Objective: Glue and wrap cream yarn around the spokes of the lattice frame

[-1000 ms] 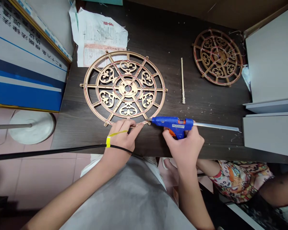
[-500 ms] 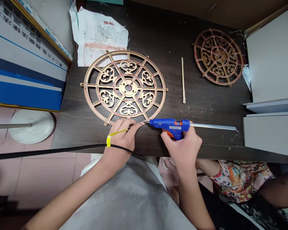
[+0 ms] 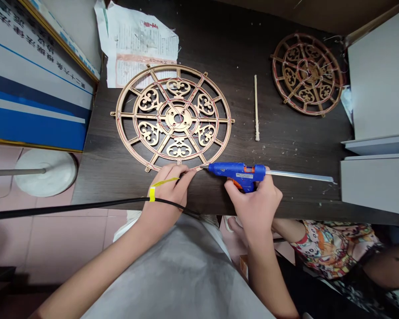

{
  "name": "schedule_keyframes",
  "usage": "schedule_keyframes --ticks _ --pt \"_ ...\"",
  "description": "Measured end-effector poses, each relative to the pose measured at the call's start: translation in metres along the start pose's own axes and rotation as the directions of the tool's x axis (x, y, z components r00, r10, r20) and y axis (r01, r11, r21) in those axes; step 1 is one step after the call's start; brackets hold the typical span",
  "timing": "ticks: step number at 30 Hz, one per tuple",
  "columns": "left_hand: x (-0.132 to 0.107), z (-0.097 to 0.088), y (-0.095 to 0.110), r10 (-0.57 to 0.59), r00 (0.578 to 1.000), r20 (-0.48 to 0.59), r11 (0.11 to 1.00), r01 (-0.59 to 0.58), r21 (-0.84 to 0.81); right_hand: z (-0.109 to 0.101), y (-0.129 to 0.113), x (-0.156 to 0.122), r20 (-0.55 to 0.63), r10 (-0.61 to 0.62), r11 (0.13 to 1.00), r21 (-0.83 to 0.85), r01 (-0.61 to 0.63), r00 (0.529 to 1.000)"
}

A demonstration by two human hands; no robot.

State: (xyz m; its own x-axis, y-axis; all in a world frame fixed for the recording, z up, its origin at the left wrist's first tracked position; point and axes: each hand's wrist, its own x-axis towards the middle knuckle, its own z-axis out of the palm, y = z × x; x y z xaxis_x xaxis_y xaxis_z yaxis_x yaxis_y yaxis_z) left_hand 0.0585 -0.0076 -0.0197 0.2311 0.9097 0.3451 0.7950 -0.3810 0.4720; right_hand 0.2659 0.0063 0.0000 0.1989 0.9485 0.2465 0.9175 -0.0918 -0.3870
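A round gold openwork frame [image 3: 178, 107] with scroll ornaments lies flat on the dark table, thin reddish wires running along its rings and spokes. At its near rim is my left hand [image 3: 166, 188], fingers closed together and pressed on the edge; their tips are partly hidden. My right hand [image 3: 257, 199] grips a blue hot glue gun [image 3: 237, 172] by the handle, near the orange trigger. The gun's nozzle meets the near rim just right of my left fingertips. From its back end sticks out a long clear glue stick [image 3: 301, 176].
A second wired round frame [image 3: 307, 73] lies at the back right. Between the frames is a pale thin stick [image 3: 256, 108]. Printed paper [image 3: 142, 40] lies at the back left, white boxes [image 3: 382, 97] on the right. A black cable [image 3: 86, 206] crosses my left wrist. Another person's arm [image 3: 289, 230] shows at lower right.
The view has shifted slightly. The glue gun has edged a little to the right along the near rim, with my left hand staying close to its nozzle.
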Motion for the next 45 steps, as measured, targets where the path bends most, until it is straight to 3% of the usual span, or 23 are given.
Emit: schedule_keyframes --ticks 12,45 --pt "-0.001 -0.004 -0.001 0.014 0.997 0.071 1.000 -0.014 0.000 0.003 0.000 -0.006 -0.042 -0.017 1.000 -0.001 0.017 0.999" --pt "-0.002 -0.004 -0.001 0.004 1.000 0.025 0.998 -0.003 -0.060 0.002 -0.002 -0.013 -0.078 0.000 1.000 -0.004 0.000 0.997"
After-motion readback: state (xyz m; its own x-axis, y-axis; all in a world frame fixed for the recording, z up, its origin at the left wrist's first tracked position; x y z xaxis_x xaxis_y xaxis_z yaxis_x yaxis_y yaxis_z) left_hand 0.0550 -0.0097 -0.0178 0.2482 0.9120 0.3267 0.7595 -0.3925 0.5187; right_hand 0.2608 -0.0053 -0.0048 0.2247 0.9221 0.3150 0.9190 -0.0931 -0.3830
